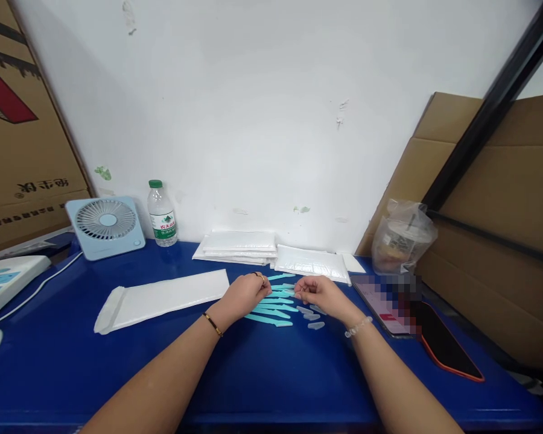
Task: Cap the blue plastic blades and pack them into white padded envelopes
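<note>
- A turquoise tool (279,294) is being pinched by the left hand (248,294), its tip pointing right.
- Near that tip, a clear cap (290,292) is being pinched by the right hand (319,293).

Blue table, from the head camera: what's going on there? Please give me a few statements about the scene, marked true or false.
1. The left hand and right hand are both at the turquoise tools. True.
2. The clear pieces lie left of the tools in the picture. False: they lie to the right.
3. The bottle has a green cap. True.
4. The fan stands right of the bottle. False: it stands to the left.
</note>
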`<state>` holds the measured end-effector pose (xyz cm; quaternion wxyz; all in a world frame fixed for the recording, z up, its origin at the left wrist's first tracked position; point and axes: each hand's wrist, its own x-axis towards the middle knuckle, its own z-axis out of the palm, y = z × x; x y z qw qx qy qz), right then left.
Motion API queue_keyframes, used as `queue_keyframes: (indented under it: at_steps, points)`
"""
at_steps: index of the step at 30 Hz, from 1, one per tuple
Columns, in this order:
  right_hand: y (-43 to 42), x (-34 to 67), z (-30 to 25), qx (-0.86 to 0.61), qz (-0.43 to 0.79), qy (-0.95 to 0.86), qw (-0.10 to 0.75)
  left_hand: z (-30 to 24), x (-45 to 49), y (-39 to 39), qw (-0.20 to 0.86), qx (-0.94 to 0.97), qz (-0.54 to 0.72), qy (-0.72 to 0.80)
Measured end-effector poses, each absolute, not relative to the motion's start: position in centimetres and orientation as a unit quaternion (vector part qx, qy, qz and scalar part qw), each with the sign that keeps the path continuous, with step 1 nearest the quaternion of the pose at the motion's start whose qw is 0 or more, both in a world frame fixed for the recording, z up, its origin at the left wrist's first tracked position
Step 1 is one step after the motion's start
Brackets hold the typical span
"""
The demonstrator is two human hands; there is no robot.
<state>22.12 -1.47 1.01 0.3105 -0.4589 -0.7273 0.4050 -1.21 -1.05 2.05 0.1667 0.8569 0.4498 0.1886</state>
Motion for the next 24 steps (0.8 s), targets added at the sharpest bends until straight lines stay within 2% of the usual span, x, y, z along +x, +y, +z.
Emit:
queue_keyframes:
  at_steps: [5, 9, 12, 20, 24]
  points:
    - [-1.2, 21.6, 0.7, -0.459, 0.378, -0.736, 0.325, 1.8, -1.1, -0.6, 0.123, 0.862, 0.193, 0.453]
    - [-0.2, 22.7, 0.2, -0.524, 0.252, -0.735, 0.347, 1.3, -1.3, 0.0, 0.062, 0.843, 0.198, 0.496]
    - [0.5, 23.2, -0.5, -0.571, 0.174, -0.732, 0.328, 1.2, -1.7, 0.2, 0.05, 0.842, 0.202, 0.498]
    - [1.3, 23.0, -1.6, -0.598, 0.187, -0.734, 0.262, 1.3, -1.5, -0.4, 0.091, 0.853, 0.136, 0.495]
    - [1.0, 23.3, -1.1, -0.584, 0.209, -0.729, 0.289, 1.2, -1.4, -0.4, 0.118, 0.839, 0.128, 0.516]
